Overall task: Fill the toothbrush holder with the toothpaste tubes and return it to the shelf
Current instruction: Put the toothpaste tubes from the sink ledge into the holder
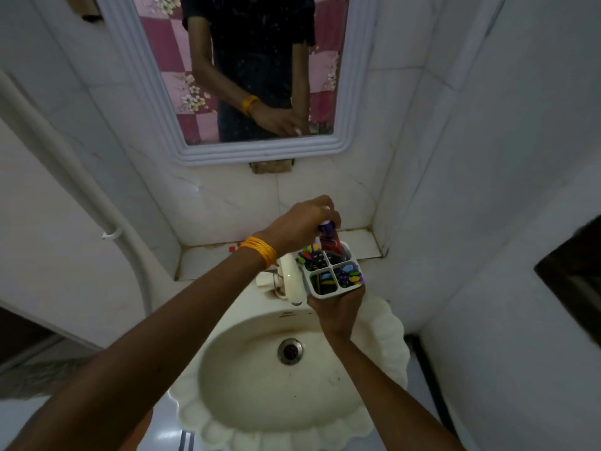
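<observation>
My right hand (338,310) grips the white toothbrush holder (312,289) from below, above the sink's back edge. The holder has four compartments with bright patterned insides. My left hand (302,222), with orange bangles on the wrist, pinches the top of a red and purple toothpaste tube (329,239). The tube stands upright with its lower end in the holder's far right compartment. The tiled shelf (361,244) lies just behind the holder, under the mirror.
A cream scalloped sink (247,379) with a metal drain (290,350) is below my hands. A cream tap (290,278) stands left of the holder. A framed mirror (353,92) hangs above. White walls close in on both sides.
</observation>
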Action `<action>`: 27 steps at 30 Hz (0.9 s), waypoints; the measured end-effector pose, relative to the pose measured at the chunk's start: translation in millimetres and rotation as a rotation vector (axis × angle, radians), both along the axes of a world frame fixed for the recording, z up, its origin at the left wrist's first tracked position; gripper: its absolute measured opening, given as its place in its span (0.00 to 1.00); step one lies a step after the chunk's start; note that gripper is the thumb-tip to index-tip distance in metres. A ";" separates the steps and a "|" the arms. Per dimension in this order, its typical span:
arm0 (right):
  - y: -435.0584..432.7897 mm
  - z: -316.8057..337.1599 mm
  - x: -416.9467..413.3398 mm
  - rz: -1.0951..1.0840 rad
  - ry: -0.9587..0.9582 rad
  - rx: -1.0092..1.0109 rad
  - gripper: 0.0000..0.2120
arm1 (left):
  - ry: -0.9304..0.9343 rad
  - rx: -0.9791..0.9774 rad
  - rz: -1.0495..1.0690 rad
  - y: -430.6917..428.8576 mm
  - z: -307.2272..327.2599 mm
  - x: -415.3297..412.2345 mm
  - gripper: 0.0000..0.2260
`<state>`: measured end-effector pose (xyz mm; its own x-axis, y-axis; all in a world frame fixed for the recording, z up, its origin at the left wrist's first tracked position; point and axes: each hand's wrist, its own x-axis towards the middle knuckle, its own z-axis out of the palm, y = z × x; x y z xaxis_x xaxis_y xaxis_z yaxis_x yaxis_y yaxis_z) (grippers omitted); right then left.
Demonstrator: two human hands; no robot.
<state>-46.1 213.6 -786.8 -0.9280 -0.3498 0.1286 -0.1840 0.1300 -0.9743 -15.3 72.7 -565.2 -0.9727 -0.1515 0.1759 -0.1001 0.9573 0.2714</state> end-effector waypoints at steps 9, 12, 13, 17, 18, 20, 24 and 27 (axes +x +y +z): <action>-5.9 -5.5 -0.6 0.008 0.004 0.141 0.61 | -0.216 -0.008 -0.043 4.2 -39.1 -35.3 0.14; -7.0 -4.0 -1.4 0.009 -0.025 0.139 0.60 | -0.266 0.056 -0.018 7.4 -54.9 -38.4 0.13; -7.2 -4.7 -2.4 0.006 -0.037 0.131 0.60 | -0.277 0.082 -0.004 8.3 -59.1 -39.5 0.13; -7.0 -10.3 -5.6 -0.004 -0.049 0.135 0.61 | -0.265 0.129 0.025 4.3 -68.7 -40.0 0.10; -6.8 -9.8 -5.5 0.003 -0.051 0.116 0.60 | -0.242 0.124 0.037 1.6 -69.8 -38.8 0.11; -5.6 -9.0 -4.7 0.008 -0.061 0.063 0.60 | -0.149 0.152 0.067 -5.1 -68.7 -35.9 0.13; -1.9 1.5 -4.1 0.048 -0.127 -0.064 0.55 | 0.100 0.300 0.224 -32.4 -61.4 -22.1 0.08; -3.6 3.9 -5.3 0.110 -0.151 -0.144 0.50 | 0.180 0.286 0.456 -73.8 -78.4 9.9 0.07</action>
